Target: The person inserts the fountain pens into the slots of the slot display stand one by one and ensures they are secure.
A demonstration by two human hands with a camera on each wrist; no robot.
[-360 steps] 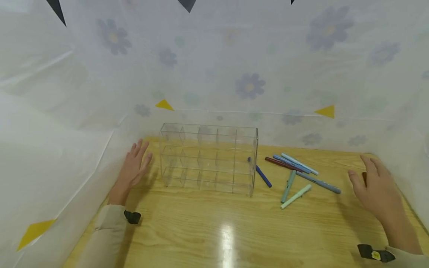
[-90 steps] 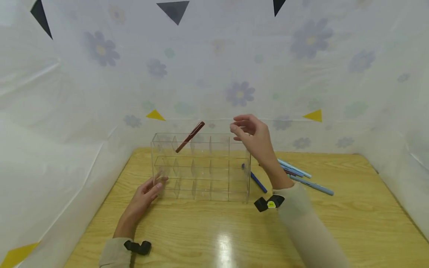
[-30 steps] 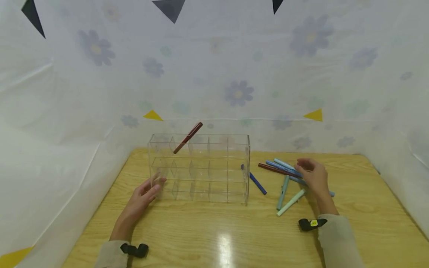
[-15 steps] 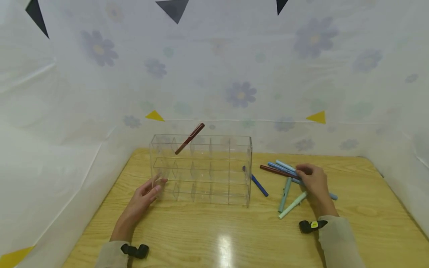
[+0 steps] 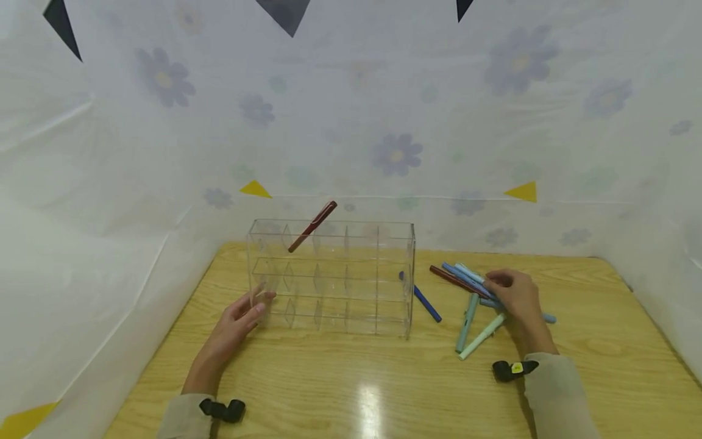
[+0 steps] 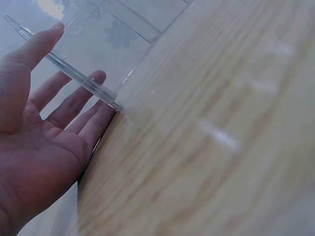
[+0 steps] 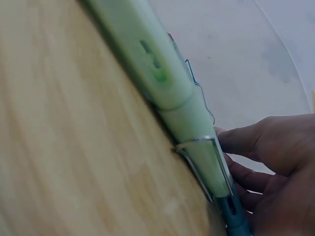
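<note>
In the head view my left hand point(image 5: 236, 323) holds the lower left edge of a clear divided organizer point(image 5: 393, 283), thumb in front and fingers behind the panel. A dark red pen point(image 5: 312, 227) leans in its top row, upper end above the rim. My right hand point(image 5: 515, 299) is at the pen pile, thumb and fingertips pinching a blue pen point(image 5: 457, 272); which one is partly hidden. A light blue pen point(image 5: 468, 272) and another dark red pen point(image 5: 446, 277) lie there. Nearer are a grey-blue pen point(image 5: 548, 317), a teal pen point(image 5: 466, 326) and a light green pen point(image 5: 479, 339).
A dark blue pen point(image 5: 428, 305) lies beside the organizer's right end, partly seen through it. The wood-grain table point(image 5: 307, 384) is bordered by pale flowered sheeting point(image 5: 329, 122) at the back and sides.
Since twelve seconds ago, a dark red pen has gone into the organizer's top row. My right hand has returned to the pile, where the pens shift slightly. My left hand now holds the organizer.
</note>
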